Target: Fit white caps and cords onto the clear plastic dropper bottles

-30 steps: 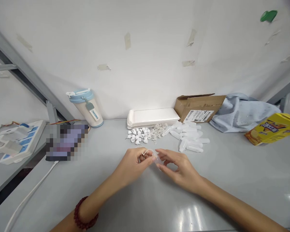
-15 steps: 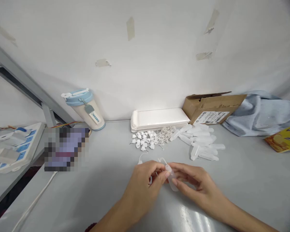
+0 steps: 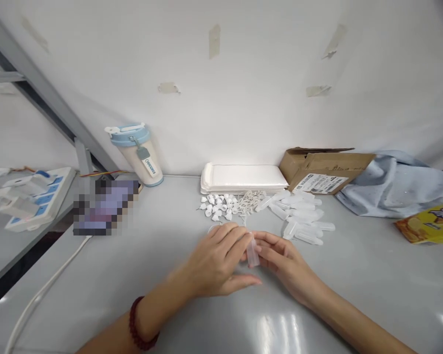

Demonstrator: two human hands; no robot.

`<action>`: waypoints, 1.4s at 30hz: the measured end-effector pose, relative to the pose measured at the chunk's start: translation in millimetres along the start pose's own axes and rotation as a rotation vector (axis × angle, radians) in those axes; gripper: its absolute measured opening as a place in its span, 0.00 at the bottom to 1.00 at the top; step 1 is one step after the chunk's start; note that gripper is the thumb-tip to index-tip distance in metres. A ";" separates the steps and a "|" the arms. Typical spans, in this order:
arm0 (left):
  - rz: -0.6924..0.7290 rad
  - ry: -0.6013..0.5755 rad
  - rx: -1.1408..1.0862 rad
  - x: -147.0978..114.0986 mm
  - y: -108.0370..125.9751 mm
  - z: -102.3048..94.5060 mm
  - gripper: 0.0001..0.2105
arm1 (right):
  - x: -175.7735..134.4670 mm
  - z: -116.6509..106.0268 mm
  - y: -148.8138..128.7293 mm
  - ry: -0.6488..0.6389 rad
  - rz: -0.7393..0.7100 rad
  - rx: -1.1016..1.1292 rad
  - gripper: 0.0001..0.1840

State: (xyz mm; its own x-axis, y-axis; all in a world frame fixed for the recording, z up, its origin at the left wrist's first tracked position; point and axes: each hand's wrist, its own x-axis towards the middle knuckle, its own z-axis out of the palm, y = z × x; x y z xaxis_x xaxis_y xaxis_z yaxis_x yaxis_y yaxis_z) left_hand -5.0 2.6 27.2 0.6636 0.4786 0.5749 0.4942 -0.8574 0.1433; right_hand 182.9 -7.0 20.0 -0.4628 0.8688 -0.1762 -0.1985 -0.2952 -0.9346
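A small translucent plastic bottle (image 3: 252, 256) stands tilted between my hands above the grey table. My right hand (image 3: 280, 256) holds it from the right, with thumb and fingers around its side. My left hand (image 3: 219, 259) lies over the bottle's mouth, its fingertips at the top and its thumb stretched out apart below. The left fingers cover the mouth, so whatever is in it cannot be seen. Part of a thin white cord (image 3: 213, 227) shows just beyond my left knuckles. Behind it lie several white caps (image 3: 217, 206), a heap of cream cords (image 3: 250, 201) and several similar bottles (image 3: 306, 214).
White padded envelopes (image 3: 247, 177) are stacked against the wall beside an open cardboard box (image 3: 328, 169). Light-blue cloth (image 3: 395, 184) and a yellow packet (image 3: 431, 221) lie right. A tumbler (image 3: 142, 155), a blurred phone (image 3: 107, 206) and a power strip (image 3: 44, 201) are left.
My left thumb has come away from the bottle's mouth, and the left fingers now reach over the top. The cord end above the mouth no longer shows. The view has shifted slightly.
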 end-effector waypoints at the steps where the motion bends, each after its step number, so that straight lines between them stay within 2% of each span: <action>1: -0.002 0.000 0.014 0.2 -0.4 0.8 0.25 | 0.1 0.1 -1.2 0.001 -0.008 -0.003 0.17; 5: -0.062 0.035 -0.030 0.4 2.4 2.4 0.20 | -0.6 2.4 -5.5 0.008 -0.030 -0.028 0.18; 9: -0.128 0.094 -0.115 -1.3 4.6 2.4 0.20 | 1.9 3.0 -5.2 -0.038 -0.055 -0.043 0.19; 15: -0.149 0.093 -0.156 -1.9 -2.8 2.2 0.19 | 9.3 1.1 -6.8 -0.137 -0.131 -0.082 0.19; 20: -0.197 0.011 -0.183 3.8 -10.6 -0.9 0.17 | 15.3 4.8 -5.6 -0.157 -0.166 -0.253 0.18; 22: -0.219 -0.047 -0.184 4.6 -13.2 -4.9 0.18 | 19.3 5.0 -3.5 -0.134 -0.216 -0.347 0.19; 26: -0.287 -0.086 -0.197 -6.1 -16.3 -14.5 0.19 | 29.8 1.3 -2.7 -0.115 -0.266 -0.522 0.15; 29: -0.348 -0.145 -0.227 -21.8 -16.8 -19.1 0.22 | 37.7 -2.3 -5.2 0.048 -0.370 -0.662 0.10; 31: -0.401 -0.178 -0.238 -30.7 -17.3 -20.3 0.22 | 41.3 -4.2 -5.5 0.162 -0.437 -0.678 0.09; 34: -0.435 -0.213 -0.224 -37.5 -19.0 -20.5 0.22 | 42.0 -6.7 -1.7 0.246 -0.465 -0.669 0.08; 38: -0.426 -0.265 -0.197 -37.6 -22.5 -20.8 0.21 | 34.7 -15.0 5.6 0.271 -0.519 -0.778 0.07; 42: -0.364 -0.302 -0.161 -36.7 -28.6 -22.2 0.21 | 25.9 -34.2 8.5 0.190 -0.700 -1.122 0.08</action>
State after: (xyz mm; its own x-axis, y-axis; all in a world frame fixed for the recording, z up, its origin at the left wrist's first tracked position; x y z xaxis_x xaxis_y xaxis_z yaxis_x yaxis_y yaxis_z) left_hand -55.9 5.3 19.9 0.6087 0.7654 0.2088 0.6469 -0.6312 0.4278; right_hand 198.8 26.6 -3.1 -0.4108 0.7705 0.4874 0.5127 0.6373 -0.5753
